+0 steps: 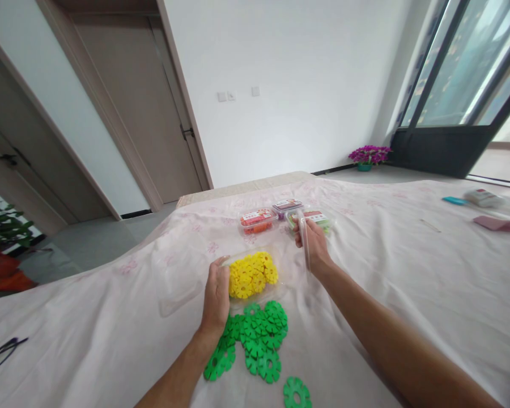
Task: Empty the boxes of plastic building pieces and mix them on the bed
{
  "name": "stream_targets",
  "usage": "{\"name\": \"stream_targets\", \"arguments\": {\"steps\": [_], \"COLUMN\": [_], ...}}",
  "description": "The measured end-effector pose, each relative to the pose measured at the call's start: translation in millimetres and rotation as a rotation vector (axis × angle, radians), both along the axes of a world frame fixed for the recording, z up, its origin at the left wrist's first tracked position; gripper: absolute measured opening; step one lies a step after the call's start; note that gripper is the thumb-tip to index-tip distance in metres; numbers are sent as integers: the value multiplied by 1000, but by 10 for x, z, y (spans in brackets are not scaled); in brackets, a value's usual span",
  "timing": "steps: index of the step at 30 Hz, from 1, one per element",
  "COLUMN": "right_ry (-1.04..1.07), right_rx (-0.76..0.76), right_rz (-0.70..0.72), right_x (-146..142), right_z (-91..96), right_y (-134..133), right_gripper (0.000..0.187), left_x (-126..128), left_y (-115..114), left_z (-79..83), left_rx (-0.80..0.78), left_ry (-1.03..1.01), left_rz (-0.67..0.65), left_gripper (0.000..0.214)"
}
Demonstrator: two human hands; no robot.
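A clear plastic box (278,283) full of yellow snowflake discs (253,276) stands before me. My left hand (216,294) is closed on its left side. My right hand (312,241) grips a clear plastic lid (305,246), which it holds upright on edge to the right of the box. Nearer to me, green snowflake discs (261,334) lie in a loose pile on the cloth. One green disc (297,392) lies apart from them. On the left rests another clear plastic piece (176,292), probably a lid.
Behind are labelled boxes of red pieces (257,221), purple pieces (287,207) and green pieces (323,218). A pale flowered cloth (399,255) covers the surface. Glasses (2,356) lie at left; a pink item (497,223) and white item (483,197) lie at right.
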State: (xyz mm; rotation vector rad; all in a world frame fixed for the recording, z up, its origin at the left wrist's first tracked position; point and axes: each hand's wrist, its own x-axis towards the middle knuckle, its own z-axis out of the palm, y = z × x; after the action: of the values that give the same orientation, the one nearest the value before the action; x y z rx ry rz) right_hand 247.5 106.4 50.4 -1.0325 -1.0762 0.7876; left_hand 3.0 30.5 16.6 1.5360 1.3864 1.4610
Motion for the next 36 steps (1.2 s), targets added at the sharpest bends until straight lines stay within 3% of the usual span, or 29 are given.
{"name": "stream_targets", "arguments": {"steps": [6,12,22,24,28,32,36], "right_ry": [-10,-114,-56,15,170,280,304], "right_rx": [-151,-193,-163,-141,-48,85,251], "right_rz": [102,175,93,119,164,182,123], "right_x": [-153,-252,-216,-213,-210,-220,-260], "right_z": [-278,-309,-293,-261,-133,78,300], "right_y": [30,-55,-23,-18,-40,-129,-267], "right_gripper": [36,37,34,33,28,20,12], "left_x": [-141,-176,-215,-200,-125,-16,72], "left_y": [33,-11,-46,-37,-32,-64,-114], "left_z": [11,23,68,60,71,144,233], "left_rx": [328,606,821,772,503,273,30], "left_ry": [273,595,595,497,214,-23,-133], "left_rz": [170,92,90,131,194,134,67], "left_gripper": [35,34,41,38,34,36,40]}}
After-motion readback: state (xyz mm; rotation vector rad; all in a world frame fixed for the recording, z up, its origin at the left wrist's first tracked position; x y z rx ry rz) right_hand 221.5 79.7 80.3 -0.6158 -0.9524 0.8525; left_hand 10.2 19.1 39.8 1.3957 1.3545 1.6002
